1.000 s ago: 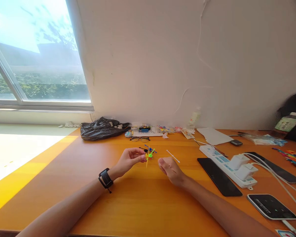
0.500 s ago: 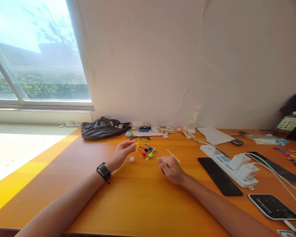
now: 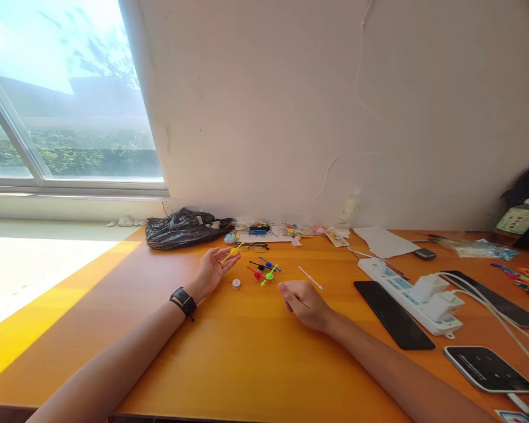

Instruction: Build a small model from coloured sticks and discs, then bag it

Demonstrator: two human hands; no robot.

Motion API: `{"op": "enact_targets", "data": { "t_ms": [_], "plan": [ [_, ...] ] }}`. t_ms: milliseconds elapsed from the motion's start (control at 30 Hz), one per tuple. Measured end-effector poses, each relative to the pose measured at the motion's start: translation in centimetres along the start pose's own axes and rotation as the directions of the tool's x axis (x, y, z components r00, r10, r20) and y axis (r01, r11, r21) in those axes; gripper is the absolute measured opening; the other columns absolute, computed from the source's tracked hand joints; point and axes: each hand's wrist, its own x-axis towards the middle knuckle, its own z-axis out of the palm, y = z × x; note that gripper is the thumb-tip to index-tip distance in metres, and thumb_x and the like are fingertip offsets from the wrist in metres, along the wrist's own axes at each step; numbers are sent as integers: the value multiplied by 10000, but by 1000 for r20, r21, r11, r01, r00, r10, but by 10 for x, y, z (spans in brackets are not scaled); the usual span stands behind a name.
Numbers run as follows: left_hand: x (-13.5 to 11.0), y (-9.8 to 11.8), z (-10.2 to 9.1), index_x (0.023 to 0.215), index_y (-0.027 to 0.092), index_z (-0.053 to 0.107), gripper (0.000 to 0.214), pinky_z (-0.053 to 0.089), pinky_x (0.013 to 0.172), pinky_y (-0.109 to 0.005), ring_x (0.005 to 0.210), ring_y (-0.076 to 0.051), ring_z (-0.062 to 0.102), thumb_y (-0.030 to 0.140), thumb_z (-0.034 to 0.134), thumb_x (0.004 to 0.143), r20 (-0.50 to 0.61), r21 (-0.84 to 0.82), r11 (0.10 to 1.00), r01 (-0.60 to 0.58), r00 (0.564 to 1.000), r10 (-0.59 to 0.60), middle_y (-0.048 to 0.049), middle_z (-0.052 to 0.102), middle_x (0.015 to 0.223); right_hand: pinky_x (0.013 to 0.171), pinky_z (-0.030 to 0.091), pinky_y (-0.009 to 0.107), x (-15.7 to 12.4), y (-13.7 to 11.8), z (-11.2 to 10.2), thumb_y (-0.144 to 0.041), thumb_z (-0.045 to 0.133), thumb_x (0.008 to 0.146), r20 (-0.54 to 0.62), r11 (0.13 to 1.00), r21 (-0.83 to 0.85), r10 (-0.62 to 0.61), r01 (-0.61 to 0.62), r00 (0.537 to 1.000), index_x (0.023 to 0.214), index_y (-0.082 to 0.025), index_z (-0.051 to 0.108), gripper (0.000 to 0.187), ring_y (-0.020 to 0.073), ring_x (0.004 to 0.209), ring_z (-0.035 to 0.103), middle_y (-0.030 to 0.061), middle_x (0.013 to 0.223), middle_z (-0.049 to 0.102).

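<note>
My left hand [image 3: 212,268] lies palm up on the orange table [image 3: 255,352], a black watch on its wrist. A small yellow stick with a round end [image 3: 231,252] rests across its fingertips, held between thumb and fingers. To its right on the table lie red [image 3: 255,274], green [image 3: 268,275], blue [image 3: 270,264] and black sticks of the same kind, plus a small white round piece [image 3: 235,284]. My right hand [image 3: 303,302] rests on the table, fingers loosely curled with nothing visible in them. A white stick [image 3: 310,277] lies just beyond it.
A black plastic bag [image 3: 181,228], glasses [image 3: 252,247] and small clutter line the wall. On the right are a white power strip [image 3: 412,295] with chargers and cables, two dark phones [image 3: 392,316], a power bank [image 3: 489,369] and coloured sticks [image 3: 526,281].
My left hand pulled the yellow stick away from the coloured cluster, moved left and back, and turned palm up. The other sticks and a white round piece now lie on the table. My right hand barely moved.
</note>
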Motion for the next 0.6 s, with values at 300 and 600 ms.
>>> {"op": "enact_targets", "data": {
  "t_ms": [300,600],
  "plan": [
    [-8,-12,2,1062,124,681,405,609,869,-345,897,-214,752,428,799,821,110,519,834,-186,982,151,-126,767,1002,610,339,303,1,-2,-1,-495,273,1088,50,997,-62,-34,37,998,578,-202,453,615,144,560,455,9,597,491],
    [-12,-12,5,868,179,676,328,487,657,-276,722,-185,668,493,593,911,274,882,299,-363,913,302,-48,748,816,627,358,300,1,-4,-1,-477,275,1087,92,994,-108,-24,34,996,602,-203,451,585,148,579,482,17,617,522]
  ]
}}
